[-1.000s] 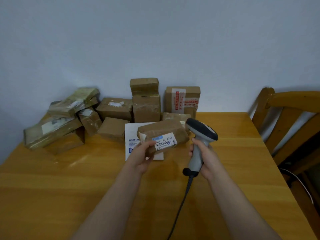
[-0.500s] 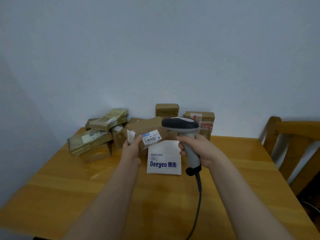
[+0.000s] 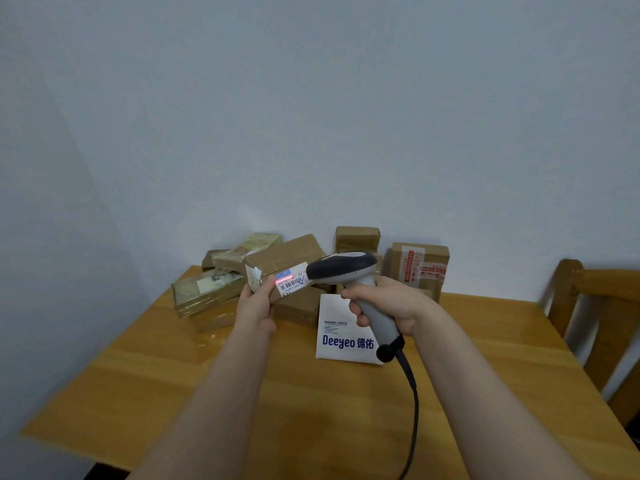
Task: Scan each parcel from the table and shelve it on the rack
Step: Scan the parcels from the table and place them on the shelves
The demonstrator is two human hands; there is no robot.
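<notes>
My left hand [image 3: 255,306] holds a brown cardboard parcel [image 3: 284,255] up above the wooden table [image 3: 180,382], its white barcode label [image 3: 292,281] turned toward me. A red scan line glows across that label. My right hand [image 3: 388,304] grips the grey and black barcode scanner [image 3: 341,268] by its handle, the scanner head almost touching the label's right end. Its black cable [image 3: 412,403] trails down toward me. No rack is in view.
Several more taped parcels [image 3: 207,291] are heaped at the table's far edge against the wall, including a box with red tape [image 3: 420,268]. A white Deeyeo mailer [image 3: 341,336] lies flat below the scanner. A wooden chair [image 3: 595,327] stands at the right.
Both hands have lifted the parcel and scanner higher and closer together. The scanner head now points at the label and a red scan line shows. The camera has tilted up.
</notes>
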